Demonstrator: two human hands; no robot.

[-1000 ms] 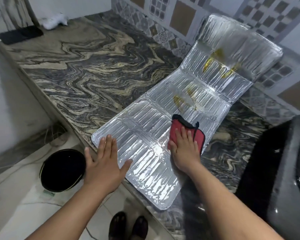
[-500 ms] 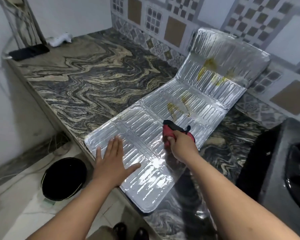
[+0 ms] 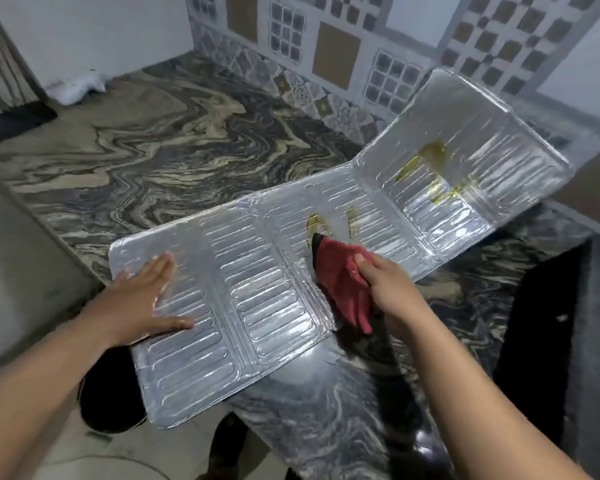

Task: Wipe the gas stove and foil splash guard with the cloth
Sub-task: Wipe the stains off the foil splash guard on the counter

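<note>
Guard (image 3: 278, 289) lay flat across tabletop (image 3: 160, 161), near end overhanging edge. Left hand (image 3: 146, 299) spread flat, fingers unclenched, pinning foil against sliding. Right hand (image 3: 392, 292) clutched cloth (image 3: 340, 275), bunched just below yellow stains (image 3: 317, 223). Far panel leaned on wall, stained too.

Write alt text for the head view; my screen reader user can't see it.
A right hand presses a red cloth onto a foil splash guard lying on a marbled counter, near yellow grease stains. The left hand lies flat on the foil.
</note>
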